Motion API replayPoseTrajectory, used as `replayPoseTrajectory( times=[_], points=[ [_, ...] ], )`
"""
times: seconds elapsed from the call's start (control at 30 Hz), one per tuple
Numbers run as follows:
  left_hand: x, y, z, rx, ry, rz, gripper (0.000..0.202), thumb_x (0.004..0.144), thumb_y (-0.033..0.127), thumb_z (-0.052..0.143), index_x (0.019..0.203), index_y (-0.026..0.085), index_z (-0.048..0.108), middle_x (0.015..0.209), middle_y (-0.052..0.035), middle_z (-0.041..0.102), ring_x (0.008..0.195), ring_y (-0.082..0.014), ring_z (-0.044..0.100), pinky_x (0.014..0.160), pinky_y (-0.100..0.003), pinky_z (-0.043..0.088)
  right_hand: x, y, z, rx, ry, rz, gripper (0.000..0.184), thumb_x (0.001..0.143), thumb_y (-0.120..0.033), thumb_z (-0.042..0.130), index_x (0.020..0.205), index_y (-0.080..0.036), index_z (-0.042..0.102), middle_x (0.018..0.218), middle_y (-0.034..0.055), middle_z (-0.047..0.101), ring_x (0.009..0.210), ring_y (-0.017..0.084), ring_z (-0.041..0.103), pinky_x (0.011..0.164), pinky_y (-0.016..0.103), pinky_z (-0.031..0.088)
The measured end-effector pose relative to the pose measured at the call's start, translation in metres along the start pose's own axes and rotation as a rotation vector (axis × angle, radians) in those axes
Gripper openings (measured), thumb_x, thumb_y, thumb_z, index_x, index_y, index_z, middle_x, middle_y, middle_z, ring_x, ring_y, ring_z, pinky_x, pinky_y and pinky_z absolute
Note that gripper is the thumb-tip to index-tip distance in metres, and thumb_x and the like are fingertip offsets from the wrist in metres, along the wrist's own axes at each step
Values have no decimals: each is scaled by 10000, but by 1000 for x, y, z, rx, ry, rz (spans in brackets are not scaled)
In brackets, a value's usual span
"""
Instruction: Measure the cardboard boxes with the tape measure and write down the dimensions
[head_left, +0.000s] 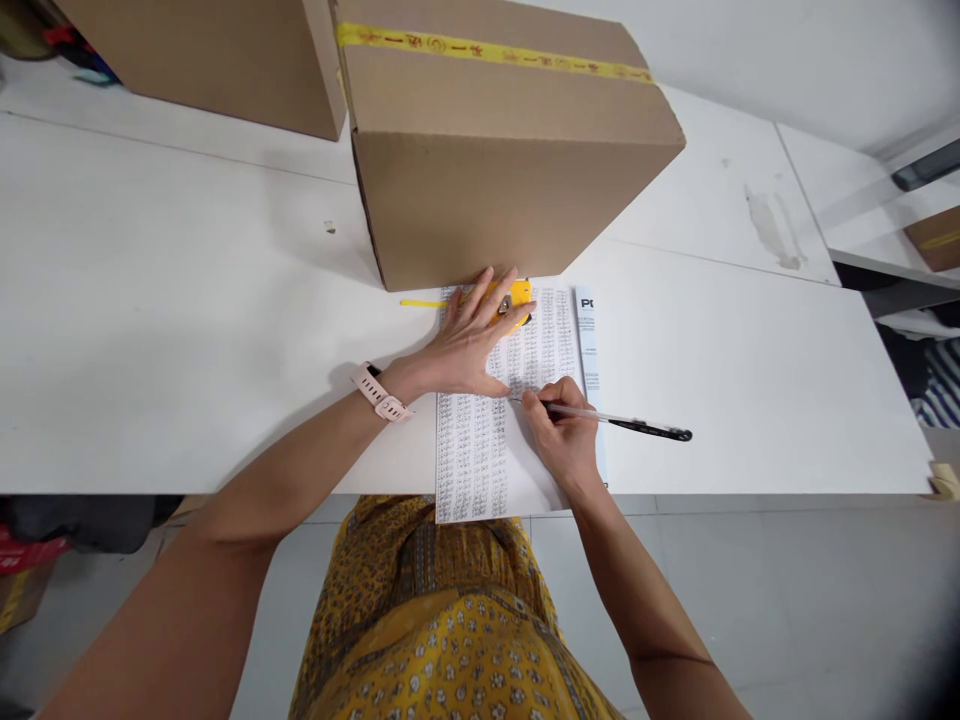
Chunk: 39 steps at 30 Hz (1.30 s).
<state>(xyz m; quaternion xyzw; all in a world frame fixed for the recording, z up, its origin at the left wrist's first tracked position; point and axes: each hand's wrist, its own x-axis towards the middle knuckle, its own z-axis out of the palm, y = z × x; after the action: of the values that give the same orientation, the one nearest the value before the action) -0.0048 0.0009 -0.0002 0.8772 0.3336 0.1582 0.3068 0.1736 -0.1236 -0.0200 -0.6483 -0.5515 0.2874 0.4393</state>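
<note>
A pen [651,430] on a page [472,455] full of writing

The right hand [564,432] has its fingers pinched on the pen. The left hand [466,350] has its fingers spread apart, over the page and 1 yellow tape measure [517,297]. The page lies on a white table [187,260], poking past its near edge. Behind are 2 brown boxes [517,200], 1 right by the left fingertips.

Shows plain brown on the taped box [517,205], dark-red print along its yellow packing tape [491,52]. In front of the box, shows yellow on the tape measure [523,291], black script on white paper [471,450], black on the pen [651,429], white flowers over mustard clothing [480,650].
</note>
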Motion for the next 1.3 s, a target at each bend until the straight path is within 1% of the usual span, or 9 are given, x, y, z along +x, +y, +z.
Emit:
replayPoseTrajectory(
  times=[0.13, 0.3, 0.5, 0.63, 0.77, 0.93, 1.03, 1.13, 1.3],
  points=[
    [-1, -1, 0, -18, 16, 15, 1096, 649, 395, 863, 1595, 283, 320, 1756, -125, -68, 1584, -447, -141, 1213, -746, 22, 0, -1, 0, -1, 6, 5, 297, 915, -363, 654, 711, -237, 480, 603, -55, 468, 560, 115, 408, 557, 282, 335],
    [-1, 0, -1, -8, -5, -1, 1108, 648, 387, 863, 1600, 248, 313, 1751, -152, -75, 1582, -447, -150, 1207, -750, 31, 0, 0, 0, 8, 25, 12, 296, 914, -352, 653, 714, -239, 467, 604, -61, 448, 561, 115, 396, 569, 286, 329],
    [0, 0, -1, 15, 1, -3, 1112, 640, 367, 875, 1597, 256, 321, 1752, -155, -55, 1586, -445, -131, 1208, -752, 63, 1, 1, 1, 28, 28, 20, 294, 905, -350, 657, 719, -239, 459, 609, -64, 461, 563, 112, 401, 573, 285, 333],
    [0, 0, -1, 2, 7, 2, 1121, 635, 391, 885, 1598, 269, 322, 1754, -147, -49, 1586, -446, -131, 1210, -751, 52, 2, 0, 1, 17, 48, 22, 289, 902, -368, 658, 724, -240, 470, 597, -65, 465, 565, 116, 411, 581, 288, 346],
    [1, 0, -2, 16, -6, -3, 1122, 635, 356, 876, 1601, 256, 314, 1752, -155, -58, 1587, -440, -136, 1209, -749, 67, 3, -1, 0, 7, 37, 11, 284, 904, -360, 649, 716, -240, 473, 596, -63, 462, 559, 116, 410, 573, 289, 339],
    [1, -3, 0, -13, 10, 10, 1111, 642, 385, 871, 1599, 276, 316, 1755, -136, -56, 1585, -444, -138, 1210, -747, 29, 3, 0, 1, -4, 31, 12, 282, 908, -354, 644, 715, -242, 472, 592, -62, 453, 557, 119, 408, 561, 287, 334],
    [0, -3, 0, -17, 11, 13, 1106, 647, 400, 867, 1598, 272, 317, 1755, -137, -60, 1583, -448, -142, 1208, -750, 25, 3, 0, 2, -13, 40, 7, 283, 908, -360, 642, 717, -242, 470, 595, -61, 456, 557, 117, 405, 560, 285, 335],
    [0, -2, -1, 2, -2, 8, 1108, 649, 385, 866, 1600, 260, 312, 1753, -151, -58, 1585, -441, -139, 1209, -748, 51, 4, -1, 2, -20, 53, 2, 285, 908, -360, 638, 714, -241, 467, 599, -62, 459, 557, 114, 404, 565, 286, 338],
    [0, -1, -2, 9, -7, 0, 1109, 648, 371, 861, 1601, 246, 309, 1750, -158, -69, 1584, -441, -145, 1204, -753, 49, 4, -2, 2, -7, 39, 10, 286, 897, -351, 644, 704, -241, 464, 587, -61, 453, 559, 117, 405, 554, 283, 334]
  ],
)
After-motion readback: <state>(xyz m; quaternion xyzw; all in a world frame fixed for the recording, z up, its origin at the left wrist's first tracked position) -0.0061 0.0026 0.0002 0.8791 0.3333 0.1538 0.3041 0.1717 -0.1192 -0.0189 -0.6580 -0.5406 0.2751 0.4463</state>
